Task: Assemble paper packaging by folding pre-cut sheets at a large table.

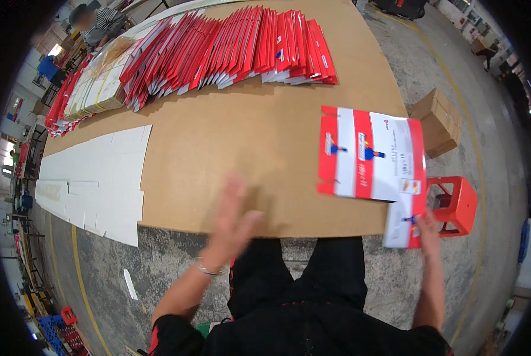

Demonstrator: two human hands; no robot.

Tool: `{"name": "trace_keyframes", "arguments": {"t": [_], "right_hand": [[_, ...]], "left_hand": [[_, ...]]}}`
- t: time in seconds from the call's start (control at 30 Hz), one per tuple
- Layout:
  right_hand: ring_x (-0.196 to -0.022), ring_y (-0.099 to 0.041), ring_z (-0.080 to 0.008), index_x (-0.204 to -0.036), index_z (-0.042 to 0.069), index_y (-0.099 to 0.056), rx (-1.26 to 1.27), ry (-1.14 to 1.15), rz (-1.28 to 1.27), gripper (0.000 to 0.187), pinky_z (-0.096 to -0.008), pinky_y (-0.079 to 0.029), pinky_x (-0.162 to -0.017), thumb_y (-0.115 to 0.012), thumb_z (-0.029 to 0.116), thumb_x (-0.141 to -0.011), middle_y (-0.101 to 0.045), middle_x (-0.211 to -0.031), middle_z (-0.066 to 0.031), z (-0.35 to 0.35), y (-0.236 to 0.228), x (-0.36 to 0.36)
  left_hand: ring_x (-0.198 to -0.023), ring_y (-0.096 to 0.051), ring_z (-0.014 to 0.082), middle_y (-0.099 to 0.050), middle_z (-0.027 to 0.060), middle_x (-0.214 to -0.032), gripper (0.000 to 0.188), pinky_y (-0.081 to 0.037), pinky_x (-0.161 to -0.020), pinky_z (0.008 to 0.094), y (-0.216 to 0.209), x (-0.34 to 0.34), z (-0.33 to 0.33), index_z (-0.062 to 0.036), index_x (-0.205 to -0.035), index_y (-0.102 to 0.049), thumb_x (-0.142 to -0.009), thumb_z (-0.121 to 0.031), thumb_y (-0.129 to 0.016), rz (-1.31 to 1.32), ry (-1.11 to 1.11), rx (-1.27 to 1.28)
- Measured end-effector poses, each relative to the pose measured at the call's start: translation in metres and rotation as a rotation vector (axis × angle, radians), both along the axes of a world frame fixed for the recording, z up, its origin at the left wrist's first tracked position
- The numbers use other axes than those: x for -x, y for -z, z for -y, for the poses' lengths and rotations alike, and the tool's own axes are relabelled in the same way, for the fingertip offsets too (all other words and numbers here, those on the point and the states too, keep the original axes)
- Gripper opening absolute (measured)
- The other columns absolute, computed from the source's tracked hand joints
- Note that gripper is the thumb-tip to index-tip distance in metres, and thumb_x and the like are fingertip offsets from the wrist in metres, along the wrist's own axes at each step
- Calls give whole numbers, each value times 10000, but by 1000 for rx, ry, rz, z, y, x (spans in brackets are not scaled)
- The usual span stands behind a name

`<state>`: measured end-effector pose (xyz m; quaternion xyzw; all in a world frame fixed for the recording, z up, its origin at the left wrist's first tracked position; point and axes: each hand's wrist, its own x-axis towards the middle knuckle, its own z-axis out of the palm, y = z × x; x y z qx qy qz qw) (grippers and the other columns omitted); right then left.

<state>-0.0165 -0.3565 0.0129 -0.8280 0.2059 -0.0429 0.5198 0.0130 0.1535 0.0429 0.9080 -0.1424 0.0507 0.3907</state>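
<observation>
My right hand (427,228) grips the lower corner of a flat red and white carton blank (372,160), which lies partly over the right end of the brown table (265,142). Its lower flap hangs past the table's front edge. My left hand (233,222) is blurred, fingers spread, over the table's front edge with nothing in it. A long overlapping row of red and white folded cartons (230,50) runs along the far side of the table.
White flat sheets (96,181) cover the left part of the table. A red plastic stool (455,204) and a brown cardboard box (437,121) stand on the concrete floor at right. Another person (99,24) works at the far left end. Blue crates (55,329) sit lower left.
</observation>
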Motion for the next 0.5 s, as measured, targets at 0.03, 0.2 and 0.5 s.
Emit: {"name": "trace_keyframes", "arguments": {"t": [0.03,0.2,0.5], "right_hand": [[-1071,-606,-162,-1330,-11,-519,5,-124,-94,436,-289,-479,-929,-625,99,-922,-638,-1211,-95,47,-12,-27],[-976,-619,-101,-1341,1,-540,206,-194,-24,474,-271,-503,-862,-663,75,-889,-674,-1117,-59,118,-3,-220],[-859,-649,-151,-1208,-11,-637,-149,-322,73,316,-305,-531,-747,-608,91,-910,-690,-1022,-95,-195,28,-471]], "left_hand": [[-1465,-186,367,-200,234,-1571,719,-195,-1180,449,-3,-10,-35,-18,-1493,-292,-897,-191,-654,89,-113,-101],[-1485,27,394,29,188,-1615,1314,-119,-1068,723,5,31,-232,-139,-1556,-65,-573,-453,-879,-415,-525,-748],[-1455,-114,441,-38,233,-1597,1231,-214,-1178,493,47,93,-309,-129,-1551,-62,-627,-192,-873,-433,-754,-719]]}}
